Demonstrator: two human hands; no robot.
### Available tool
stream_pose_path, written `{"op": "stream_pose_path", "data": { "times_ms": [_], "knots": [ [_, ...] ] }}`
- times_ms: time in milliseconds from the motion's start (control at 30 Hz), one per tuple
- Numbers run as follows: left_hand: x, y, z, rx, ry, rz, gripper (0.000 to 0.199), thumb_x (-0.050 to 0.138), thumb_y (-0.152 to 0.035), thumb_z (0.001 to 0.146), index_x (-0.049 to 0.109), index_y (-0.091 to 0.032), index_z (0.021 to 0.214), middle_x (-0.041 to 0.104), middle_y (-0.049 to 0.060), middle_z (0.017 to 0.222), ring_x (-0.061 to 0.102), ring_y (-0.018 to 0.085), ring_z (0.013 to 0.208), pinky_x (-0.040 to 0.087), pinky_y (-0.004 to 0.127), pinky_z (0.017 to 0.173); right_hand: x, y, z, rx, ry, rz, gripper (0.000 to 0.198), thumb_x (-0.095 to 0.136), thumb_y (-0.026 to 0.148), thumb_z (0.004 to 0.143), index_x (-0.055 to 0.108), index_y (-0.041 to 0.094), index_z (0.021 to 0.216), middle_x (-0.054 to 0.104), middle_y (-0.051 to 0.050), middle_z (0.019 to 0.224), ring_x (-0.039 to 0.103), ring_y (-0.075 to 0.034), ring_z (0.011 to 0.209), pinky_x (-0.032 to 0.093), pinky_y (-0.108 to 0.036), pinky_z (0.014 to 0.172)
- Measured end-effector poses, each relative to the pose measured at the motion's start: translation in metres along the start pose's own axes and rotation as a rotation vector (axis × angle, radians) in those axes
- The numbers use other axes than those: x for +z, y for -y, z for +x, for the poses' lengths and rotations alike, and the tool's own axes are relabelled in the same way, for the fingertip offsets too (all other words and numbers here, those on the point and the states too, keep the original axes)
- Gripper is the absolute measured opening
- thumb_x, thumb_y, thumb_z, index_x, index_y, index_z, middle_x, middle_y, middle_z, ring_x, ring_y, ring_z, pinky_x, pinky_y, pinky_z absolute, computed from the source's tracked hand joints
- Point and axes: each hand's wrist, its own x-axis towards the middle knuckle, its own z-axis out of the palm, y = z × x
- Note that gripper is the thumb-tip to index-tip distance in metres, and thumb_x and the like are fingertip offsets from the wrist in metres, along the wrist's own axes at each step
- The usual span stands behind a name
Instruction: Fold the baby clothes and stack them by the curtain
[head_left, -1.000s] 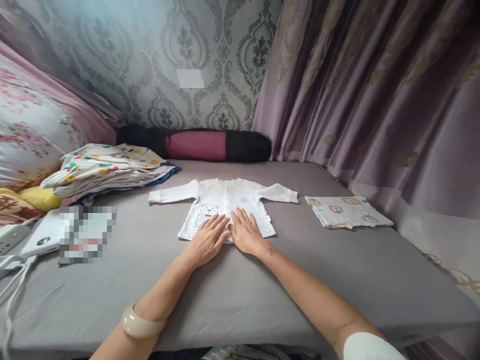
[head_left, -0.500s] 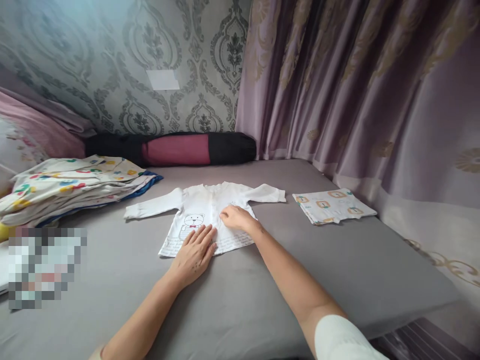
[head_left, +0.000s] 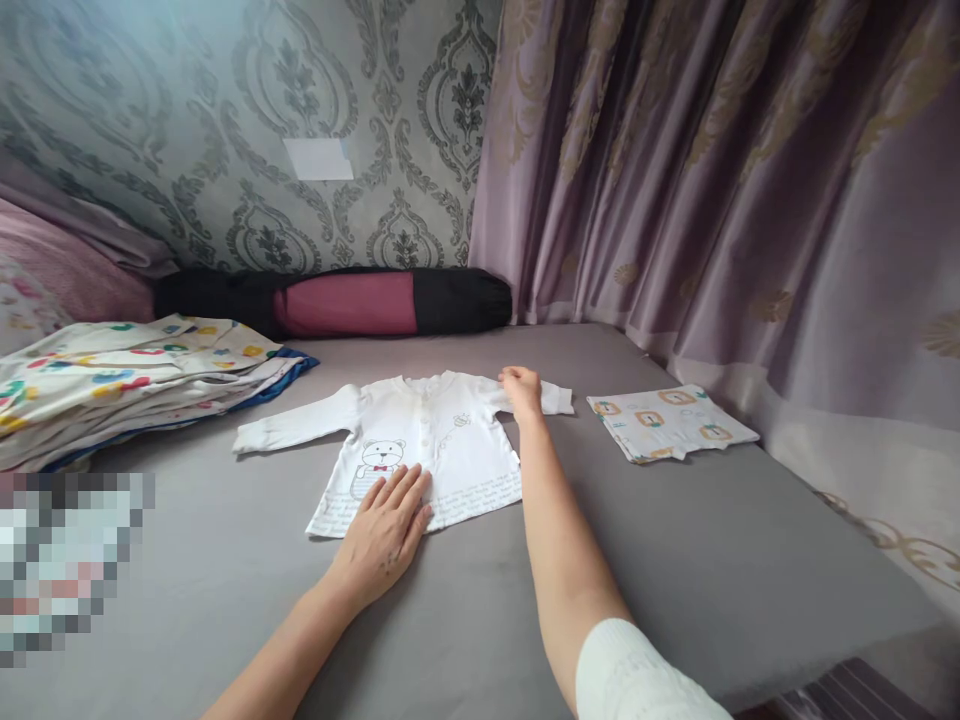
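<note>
A small white long-sleeved baby shirt [head_left: 465, 455] lies spread front up, with its sleeves out to both sides. It has a button front, a bear drawing at lower left and lines of print along the hem. My left hand [head_left: 386, 525] rests flat on the lower front, fingers stretched out over the hem. Up at the shoulder end of the right-hand sleeve is my right hand [head_left: 523, 390], its fingers closed in a pinch at the fabric. The hand and wrist cover part of that sleeve.
A folded cloth with orange animal prints [head_left: 671, 422] lies to the right on the grey sheet [head_left: 465, 620]. Colourful printed garments [head_left: 150, 365] are piled at left, with a blurred-out item below them. A black and maroon bolster [head_left: 345, 303] lines the wall; purple curtains [head_left: 675, 200] hang at right.
My right hand has moved from the shirt's middle up and right to the sleeve, uncovering the small bee drawing. My left hand stays on the hem. The view has shifted slightly.
</note>
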Motion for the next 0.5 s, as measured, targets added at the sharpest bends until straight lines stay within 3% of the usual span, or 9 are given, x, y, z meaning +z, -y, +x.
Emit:
{"op": "stream_pose_path", "data": {
  "times_ms": [133,267,367,500],
  "knots": [
    [-0.019,-0.001,0.012,0.035,0.023,-0.055,0.045,0.032,-0.043,0.099,0.054,-0.019,0.13,0.057,0.011,0.136,0.049,0.028,0.126,0.041,0.046,0.102,-0.024,-0.011,0.009,0.171,-0.111,-0.157,0.033,0.047,0.018,0.082,0.071,0.021,0.105,0.07,-0.008,0.105,0.063,-0.024,0.105,0.045,-0.036,0.093],
    [-0.034,0.001,0.041,-0.005,0.076,-0.127,0.036,0.032,-0.038,0.099,0.063,-0.019,0.098,0.066,0.009,0.104,0.058,0.025,0.095,0.046,0.04,0.083,-0.035,-0.021,0.008,0.244,-0.193,-0.318,0.035,0.048,0.021,0.083,0.066,0.021,0.113,0.062,-0.013,0.124,0.054,-0.03,0.119,0.035,-0.048,0.102],
    [-0.029,0.006,0.067,-0.036,0.027,-0.166,0.03,0.036,-0.032,0.097,0.062,-0.019,0.088,0.065,0.009,0.094,0.057,0.023,0.088,0.045,0.038,0.079,-0.035,-0.03,0.006,0.258,-0.234,-0.486,0.037,0.05,0.027,0.084,0.062,0.019,0.118,0.055,-0.017,0.132,0.045,-0.031,0.127,0.033,-0.049,0.103],
    [-0.009,0.013,0.103,0.018,-0.025,-0.249,0.021,0.041,-0.024,0.094,0.061,-0.02,0.096,0.065,0.008,0.103,0.058,0.023,0.096,0.046,0.038,0.084,-0.031,-0.039,0.006,0.316,-0.224,-0.593,0.043,0.052,0.033,0.084,0.056,0.013,0.122,0.05,-0.021,0.135,0.043,-0.033,0.128,0.034,-0.048,0.102]
  ]
}}
